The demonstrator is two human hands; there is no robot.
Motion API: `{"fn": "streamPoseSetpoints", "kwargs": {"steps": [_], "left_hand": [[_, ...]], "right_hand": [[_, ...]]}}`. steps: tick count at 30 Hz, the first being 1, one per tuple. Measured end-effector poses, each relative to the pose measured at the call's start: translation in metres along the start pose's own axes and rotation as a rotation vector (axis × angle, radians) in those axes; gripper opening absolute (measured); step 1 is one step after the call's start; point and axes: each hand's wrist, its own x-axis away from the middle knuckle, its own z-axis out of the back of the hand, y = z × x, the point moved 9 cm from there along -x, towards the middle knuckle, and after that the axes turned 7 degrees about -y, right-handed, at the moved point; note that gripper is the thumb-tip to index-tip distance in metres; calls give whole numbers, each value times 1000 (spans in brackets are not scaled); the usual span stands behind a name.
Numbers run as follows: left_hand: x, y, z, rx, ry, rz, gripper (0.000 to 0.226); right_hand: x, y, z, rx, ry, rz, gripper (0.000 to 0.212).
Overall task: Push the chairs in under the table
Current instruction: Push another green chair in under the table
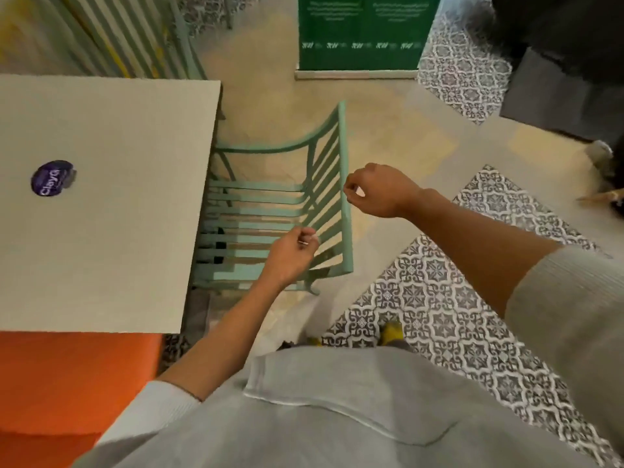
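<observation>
A mint-green slatted metal chair (270,211) stands at the right side of the beige table (108,231), with the front of its seat under the table edge and its backrest toward me. My left hand (292,251) hovers at the lower backrest slats with loosely curled fingers and grips nothing. My right hand (374,190) is just right of the backrest's top rail, fingertips close to the rail and not wrapped around it. A second green slatted chair (141,35) is at the table's far side, blurred.
A purple round sticker (52,178) lies on the table. An orange seat (67,383) sits below the table's near edge. A green banner (361,32) stands on the floor ahead and a dark object (567,89) is at the upper right. Patterned floor tiles (439,298) lie on the right.
</observation>
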Motion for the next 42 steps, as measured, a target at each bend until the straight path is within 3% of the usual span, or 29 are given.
{"fn": "streamPoseSetpoints", "kwargs": {"steps": [4,9,12,16,18,25,30,35,42], "left_hand": [[-38,13,-31,73,26,73,36],[-91,25,-78,139,142,234,61],[-123,21,-104,246,286,447,73],[-121,27,-119,84,578,724,77],[-122,34,-123,78,583,790,77],[-123,43,-118,47,817,840,61],[-128,29,-124,42,812,962,69],[-128,18,-126,-64,829,1092,77],[-130,14,-114,-146,853,1154,64]], "right_hand": [[-64,20,9,109,-19,166,30],[-133,53,-2,288,-96,446,30],[-171,79,-7,325,-129,626,31],[-197,110,-11,342,-149,855,37],[-207,125,-9,373,-161,919,40],[-266,128,-13,435,-157,901,52],[-289,121,-57,730,-246,953,57],[-283,133,-87,1049,-73,1150,56],[-293,126,-82,915,-69,1067,45]]}}
